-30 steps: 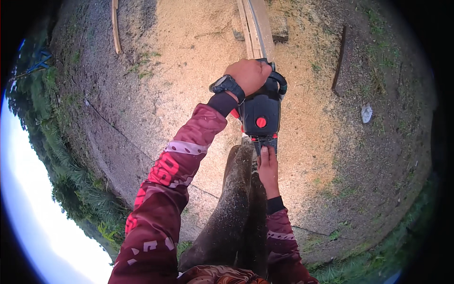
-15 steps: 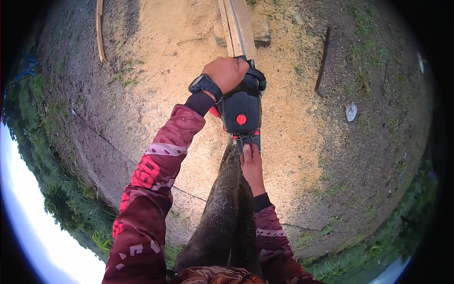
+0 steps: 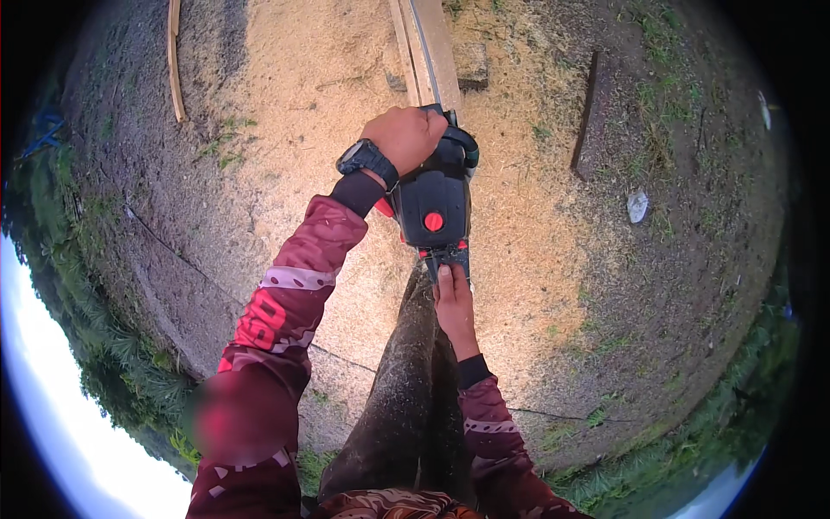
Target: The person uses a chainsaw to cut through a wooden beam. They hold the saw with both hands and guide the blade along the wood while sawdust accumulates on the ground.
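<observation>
A black chainsaw (image 3: 434,192) with red parts hangs before my legs, its bar pointing away from me. My left hand (image 3: 405,138), with a dark watch at the wrist, is closed around the front handle. Lower down, my right hand (image 3: 453,298) grips the rear handle, thumb on top; its other fingers are mostly hidden. The narrow bar (image 3: 424,43) lies along a long wooden plank (image 3: 443,56), over a lengthwise gap between it and a thinner strip (image 3: 405,48) on its left.
A dark block (image 3: 472,65) lies under the plank. Pale sawdust (image 3: 294,173) covers the ground around it. Thin wood strips (image 3: 175,69) lie far left, a dark board (image 3: 586,117) to the right, and a crumpled white scrap (image 3: 637,207) beyond it. A thin dark line (image 3: 341,355) crosses the ground behind my legs.
The chainsaw and both hands sit slightly further left in the picture, still in the same grip. The surrounding ground has shifted slightly left too.
</observation>
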The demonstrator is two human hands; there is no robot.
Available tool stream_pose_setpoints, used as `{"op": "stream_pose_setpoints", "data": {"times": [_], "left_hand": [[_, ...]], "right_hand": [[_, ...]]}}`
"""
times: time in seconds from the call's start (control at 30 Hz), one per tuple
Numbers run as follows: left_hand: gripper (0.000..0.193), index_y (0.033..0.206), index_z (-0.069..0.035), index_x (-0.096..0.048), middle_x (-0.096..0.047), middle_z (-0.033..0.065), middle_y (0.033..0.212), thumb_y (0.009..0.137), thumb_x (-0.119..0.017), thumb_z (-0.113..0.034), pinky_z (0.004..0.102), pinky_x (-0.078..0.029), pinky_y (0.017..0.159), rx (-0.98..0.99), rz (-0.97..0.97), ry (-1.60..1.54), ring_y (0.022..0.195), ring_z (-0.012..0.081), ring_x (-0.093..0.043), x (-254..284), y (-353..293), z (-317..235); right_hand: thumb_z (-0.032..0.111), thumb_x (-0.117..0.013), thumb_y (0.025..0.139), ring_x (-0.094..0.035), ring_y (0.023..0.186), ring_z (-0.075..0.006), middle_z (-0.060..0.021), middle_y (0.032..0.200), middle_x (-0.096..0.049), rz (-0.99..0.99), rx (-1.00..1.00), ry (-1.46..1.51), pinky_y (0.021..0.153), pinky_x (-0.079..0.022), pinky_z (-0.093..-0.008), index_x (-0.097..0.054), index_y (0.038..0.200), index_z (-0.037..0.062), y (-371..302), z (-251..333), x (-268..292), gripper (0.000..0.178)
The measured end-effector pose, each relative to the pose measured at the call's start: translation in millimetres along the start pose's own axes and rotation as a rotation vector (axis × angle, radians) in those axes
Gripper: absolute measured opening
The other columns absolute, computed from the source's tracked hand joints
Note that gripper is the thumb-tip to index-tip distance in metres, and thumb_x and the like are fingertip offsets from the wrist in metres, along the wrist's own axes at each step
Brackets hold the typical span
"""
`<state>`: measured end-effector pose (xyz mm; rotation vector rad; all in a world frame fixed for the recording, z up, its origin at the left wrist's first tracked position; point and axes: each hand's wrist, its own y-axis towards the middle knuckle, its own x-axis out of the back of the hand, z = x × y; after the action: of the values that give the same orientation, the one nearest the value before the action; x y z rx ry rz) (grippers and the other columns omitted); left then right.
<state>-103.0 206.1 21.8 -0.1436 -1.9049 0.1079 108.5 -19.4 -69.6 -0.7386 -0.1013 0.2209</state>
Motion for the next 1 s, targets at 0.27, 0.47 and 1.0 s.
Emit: {"op": "stream_pose_setpoints", "data": {"times": [0.27,0.47,1.0], "left_hand": [[0.015,0.086,-0.006,-0.059,-0.067,0.0189,0.077,0.092,-0.05,-0.017,0.0526,-0.053,0.056,-0.114,-0.038,0.133,0.067,0.0424,-0.065,-9,8,13],[0.028,0.086,-0.006,-0.064,-0.069,0.0192,0.08,0.095,-0.046,-0.026,0.0538,-0.053,0.061,-0.058,-0.003,0.073,0.071,0.0424,-0.066,8,16,13],[0.041,0.082,-0.005,-0.069,-0.07,0.0199,0.08,0.096,-0.044,-0.035,0.0538,-0.054,0.066,0.016,-0.007,0.004,0.073,0.0429,-0.067,17,35,23]], "right_hand": [[0.039,-0.048,0.107,-0.047,0.063,-0.0091,0.0014,0.073,-0.049,0.012,-0.004,0.05,0.057,-0.039,-0.0272,-0.056,0.114,0.0073,4,0,-4,0.034],[0.039,-0.048,0.107,-0.048,0.063,-0.0095,0.0007,0.073,-0.051,0.019,-0.01,0.051,0.057,-0.039,-0.0275,-0.056,0.114,0.007,6,21,-9,0.034],[0.037,-0.051,0.107,-0.041,0.061,-0.0012,0.0086,0.074,-0.045,-0.017,0.013,0.111,0.052,-0.035,-0.0192,-0.056,0.106,0.0131,24,32,-19,0.025]]}}
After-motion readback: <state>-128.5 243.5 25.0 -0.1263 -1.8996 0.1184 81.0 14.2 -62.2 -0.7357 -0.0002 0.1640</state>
